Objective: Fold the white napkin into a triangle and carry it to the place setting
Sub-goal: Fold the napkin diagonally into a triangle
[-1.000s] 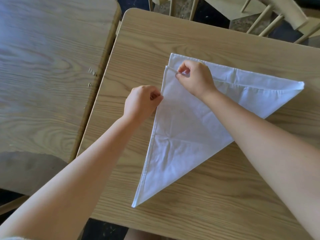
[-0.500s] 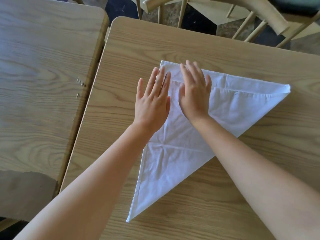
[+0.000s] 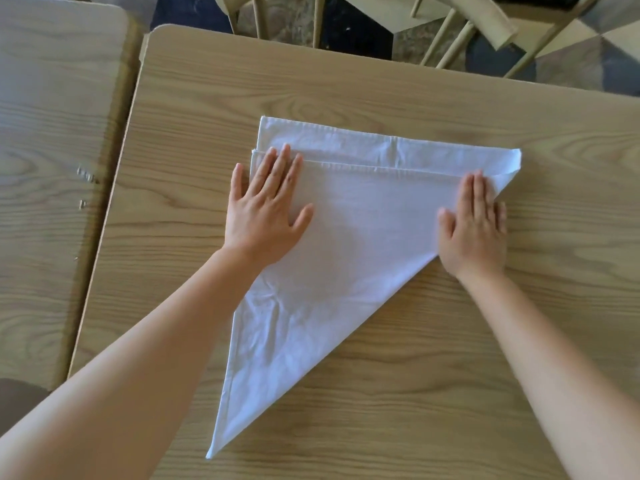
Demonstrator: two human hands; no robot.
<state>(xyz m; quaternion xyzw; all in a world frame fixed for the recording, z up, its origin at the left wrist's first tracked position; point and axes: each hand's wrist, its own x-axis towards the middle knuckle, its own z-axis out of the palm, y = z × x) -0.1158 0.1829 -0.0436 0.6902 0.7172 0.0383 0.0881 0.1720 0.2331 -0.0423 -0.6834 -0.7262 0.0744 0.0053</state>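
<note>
The white napkin (image 3: pixel 349 244) lies flat on the wooden table (image 3: pixel 381 393), folded into a triangle with its long point toward me. The upper layer sits a little short of the lower one along the far edge. My left hand (image 3: pixel 266 213) presses flat on the napkin's far left corner, fingers spread. My right hand (image 3: pixel 474 226) presses flat on the far right corner, partly on the table. Neither hand grips anything. No place setting is in view.
A second wooden table (image 3: pixel 52 168) stands to the left, separated by a narrow gap. Wooden chairs (image 3: pixel 464 32) stand beyond the far edge of my table. The table's near edge is below the frame.
A second ago both hands pinched the napkin's far left corner. They then flattened on it, and my right hand has slid along the far edge to the right corner.
</note>
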